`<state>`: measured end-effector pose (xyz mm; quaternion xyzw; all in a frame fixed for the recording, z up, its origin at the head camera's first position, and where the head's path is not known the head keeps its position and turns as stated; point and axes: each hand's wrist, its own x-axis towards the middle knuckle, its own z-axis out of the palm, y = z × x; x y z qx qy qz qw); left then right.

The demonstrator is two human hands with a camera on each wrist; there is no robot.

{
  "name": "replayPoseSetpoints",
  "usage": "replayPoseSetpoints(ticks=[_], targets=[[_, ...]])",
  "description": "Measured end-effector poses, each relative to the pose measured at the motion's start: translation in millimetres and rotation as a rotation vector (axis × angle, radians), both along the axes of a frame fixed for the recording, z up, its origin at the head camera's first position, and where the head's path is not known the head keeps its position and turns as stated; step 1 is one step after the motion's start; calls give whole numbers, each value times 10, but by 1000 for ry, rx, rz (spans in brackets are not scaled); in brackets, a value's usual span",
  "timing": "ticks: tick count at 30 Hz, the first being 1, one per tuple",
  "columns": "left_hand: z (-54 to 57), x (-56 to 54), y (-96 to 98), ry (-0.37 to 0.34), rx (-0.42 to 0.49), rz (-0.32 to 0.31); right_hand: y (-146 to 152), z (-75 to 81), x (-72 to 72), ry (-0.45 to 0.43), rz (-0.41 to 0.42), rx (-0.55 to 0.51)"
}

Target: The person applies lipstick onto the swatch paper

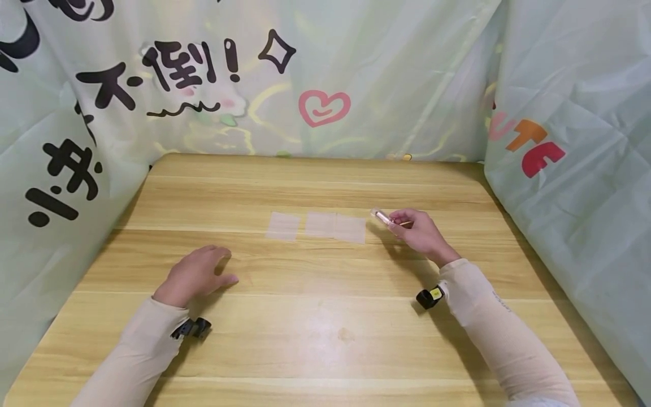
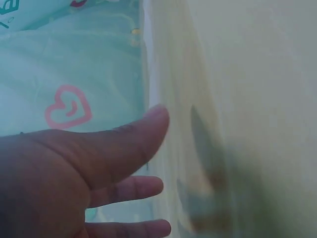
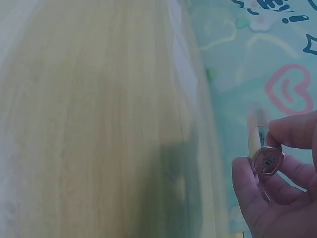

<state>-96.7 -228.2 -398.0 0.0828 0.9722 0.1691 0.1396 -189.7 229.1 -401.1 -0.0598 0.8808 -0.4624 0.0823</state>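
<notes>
Curtain (image 1: pixel 386 68) behind wooden table (image 1: pixel 305 333), my left hand (image 1: pixel 194 275) over its left side, thumb and fingers apart, my right hand (image 1: pixel 421 234) pinching, three pale squares (image 1: pixel 321 224) in a row, small clear tube (image 1: pixel 382 217) in that pinch, just right of them.

Left sleeve (image 1: pixel 127 356): long, pale beige fabric, ending at the wrist behind the left hand (image 1: pixel 195 277). Right sleeve (image 1: pixel 498 333): matching beige, lightly creased, with small dark lettering (image 1: pixel 502 302) on its outer side, behind the right hand (image 1: pixel 419 234). One compact black unit is mounted at each wrist, thumb side: left unit (image 1: pixel 192 328), black; right unit (image 1: pixel 427 299), black with yellow label (image 1: pixel 436 293)
</notes>
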Motion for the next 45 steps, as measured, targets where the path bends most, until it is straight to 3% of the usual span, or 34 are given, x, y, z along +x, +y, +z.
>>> replayPoseSetpoints(ticks=[5, 15, 27, 45], targets=[[27, -59, 29, 22, 43, -21, -34, 14, 1, 1, -1, -21], [88, -163, 202, 184, 155, -85, -107, 44, 7, -11, 0, -87], [254, -246, 527, 215, 249, -106, -175, 117, 54, -12, -18, -140], [367, -388, 966, 369, 359, -222, -286, 156, 75, -8, 26, -280]])
